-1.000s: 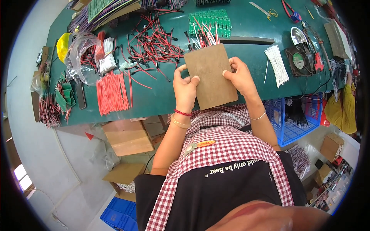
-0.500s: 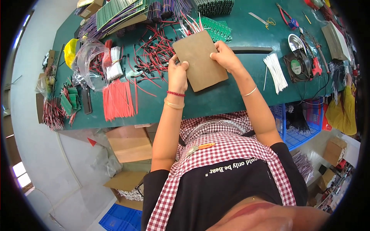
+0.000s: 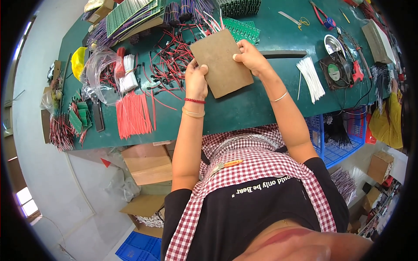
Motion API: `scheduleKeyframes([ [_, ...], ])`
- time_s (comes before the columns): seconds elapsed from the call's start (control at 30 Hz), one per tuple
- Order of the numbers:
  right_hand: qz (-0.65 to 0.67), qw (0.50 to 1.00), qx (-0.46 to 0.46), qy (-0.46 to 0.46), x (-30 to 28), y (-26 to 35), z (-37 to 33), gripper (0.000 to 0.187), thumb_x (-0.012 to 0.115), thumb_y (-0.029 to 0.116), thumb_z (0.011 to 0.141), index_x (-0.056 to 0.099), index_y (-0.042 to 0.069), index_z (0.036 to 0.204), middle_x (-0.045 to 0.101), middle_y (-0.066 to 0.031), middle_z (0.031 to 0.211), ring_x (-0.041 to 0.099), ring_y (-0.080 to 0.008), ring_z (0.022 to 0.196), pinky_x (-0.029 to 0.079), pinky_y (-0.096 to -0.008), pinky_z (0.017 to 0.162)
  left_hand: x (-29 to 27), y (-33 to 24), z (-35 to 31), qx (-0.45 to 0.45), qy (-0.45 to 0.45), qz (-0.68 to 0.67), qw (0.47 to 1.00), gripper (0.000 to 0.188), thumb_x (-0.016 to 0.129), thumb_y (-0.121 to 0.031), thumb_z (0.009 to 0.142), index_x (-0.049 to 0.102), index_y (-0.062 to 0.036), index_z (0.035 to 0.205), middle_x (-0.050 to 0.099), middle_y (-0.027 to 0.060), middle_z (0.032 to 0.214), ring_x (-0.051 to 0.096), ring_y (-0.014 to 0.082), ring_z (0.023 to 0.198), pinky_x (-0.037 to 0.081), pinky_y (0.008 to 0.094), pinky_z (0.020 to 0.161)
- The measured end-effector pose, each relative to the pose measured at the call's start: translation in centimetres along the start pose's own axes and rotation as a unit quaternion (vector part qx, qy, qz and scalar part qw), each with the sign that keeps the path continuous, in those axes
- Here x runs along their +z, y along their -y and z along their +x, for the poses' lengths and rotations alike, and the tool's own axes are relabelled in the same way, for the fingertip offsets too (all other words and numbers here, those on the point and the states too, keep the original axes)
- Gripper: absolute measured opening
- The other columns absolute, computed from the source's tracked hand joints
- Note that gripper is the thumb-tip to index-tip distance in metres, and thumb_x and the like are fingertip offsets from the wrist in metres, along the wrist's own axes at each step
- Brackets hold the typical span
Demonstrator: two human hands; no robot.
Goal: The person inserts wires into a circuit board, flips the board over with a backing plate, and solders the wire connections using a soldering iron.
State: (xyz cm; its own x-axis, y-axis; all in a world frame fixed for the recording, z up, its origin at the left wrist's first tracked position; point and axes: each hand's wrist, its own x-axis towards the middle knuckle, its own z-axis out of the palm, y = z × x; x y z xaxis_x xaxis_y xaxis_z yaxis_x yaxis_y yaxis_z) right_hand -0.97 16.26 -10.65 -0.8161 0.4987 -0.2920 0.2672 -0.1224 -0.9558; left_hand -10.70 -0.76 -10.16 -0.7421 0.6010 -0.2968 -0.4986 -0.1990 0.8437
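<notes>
Both hands are on the brown cardboard sheet [image 3: 221,62], which lies flat on the green bench [image 3: 252,106] with a fan of red and white wire ends [image 3: 209,22] poking out past its far edge — it looks to me like the pressing or squaring-up stage, the sheet being held down over whatever is underneath.

The left hand [image 3: 197,80] grips the sheet's near left edge, fingers curled over the top and closed on it. The right hand [image 3: 250,56] rests on the sheet's right edge, fingers bent and pressing down rather than spread. What lies under the sheet is hidden, so I cannot tell how the wires sit there.

Any next move calls for steady, even pressure — the loose red wires [image 3: 167,65] just left of the sheet could snag. A bundle of white ties [image 3: 311,78] lies well right of the sheet.
</notes>
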Motion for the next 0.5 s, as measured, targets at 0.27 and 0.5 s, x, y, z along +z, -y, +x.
scheduleKeyframes([
  [0.27,-0.021,0.995,-0.034,0.090,-0.4,2.6,-2.5,0.037,0.054,0.002,0.088,0.039,0.001,0.121,0.050,-0.0114,0.117,0.046,-0.0159,0.109,0.040,-0.0320,0.096,-0.5,-1.2,-0.7,-0.019,0.069,0.012,0.997,0.040,0.040,0.006,0.092,0.043,0.0076,0.132,0.055,0.0160,0.129,0.057,0.0246,0.116,0.045,0.0382,0.104],
  [0.5,0.051,0.989,-0.103,0.096,-0.1,3.2,-5.1,0.039,0.053,0.001,0.089,0.038,0.002,0.125,0.051,-0.0112,0.121,0.046,-0.0172,0.116,0.036,-0.0339,0.104,-0.3,-4.0,-3.7,-0.050,0.155,-0.009,0.987,0.037,0.044,-0.003,0.099,0.042,0.0019,0.136,0.053,0.0131,0.133,0.054,0.0241,0.121,0.046,0.0396,0.103],
])
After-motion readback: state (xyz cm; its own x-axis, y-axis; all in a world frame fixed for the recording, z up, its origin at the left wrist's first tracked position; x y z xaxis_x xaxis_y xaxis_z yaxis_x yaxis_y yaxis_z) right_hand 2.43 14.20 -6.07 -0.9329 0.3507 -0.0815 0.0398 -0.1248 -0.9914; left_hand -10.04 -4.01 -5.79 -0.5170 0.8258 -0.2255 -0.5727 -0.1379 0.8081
